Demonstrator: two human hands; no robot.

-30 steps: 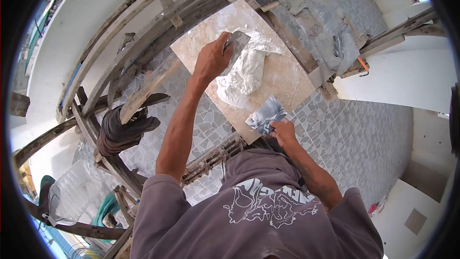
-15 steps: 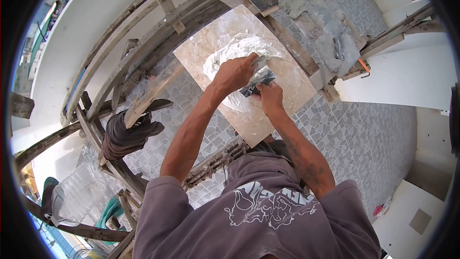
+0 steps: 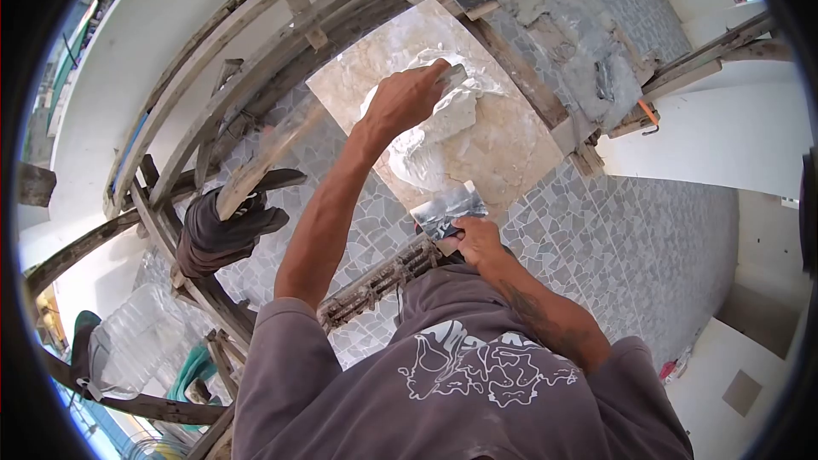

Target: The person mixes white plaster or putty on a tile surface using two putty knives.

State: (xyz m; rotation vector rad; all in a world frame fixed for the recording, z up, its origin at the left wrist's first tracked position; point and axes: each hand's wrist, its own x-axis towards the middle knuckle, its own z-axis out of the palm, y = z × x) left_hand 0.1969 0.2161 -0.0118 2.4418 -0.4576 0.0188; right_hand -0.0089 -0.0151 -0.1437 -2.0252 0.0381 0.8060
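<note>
My left hand (image 3: 405, 100) is closed around a scraper (image 3: 454, 78) over the far part of the white putty (image 3: 452, 115). That putty lies in a thick spread mound on a square, beige marbled board (image 3: 503, 149). Near the board's front corner, my right hand (image 3: 477, 240) grips a broad putty knife (image 3: 448, 209), its metal blade smeared with white and grey. This blade sits nearer my body, apart from the mound. My left fingers hide most of the scraper's handle.
Wooden beams (image 3: 213, 111) curve along the left. A dark cloth (image 3: 226, 230) hangs on a timber there, above a clear plastic container (image 3: 145, 341). Plaster-stained sheeting (image 3: 579, 34) lies at the back right. Patterned stone-look floor (image 3: 630, 238) extends to the right.
My right hand has drawn the putty knife toward my body, away from the mound. My left hand has shifted slightly up and left, and the two tools are now apart.
</note>
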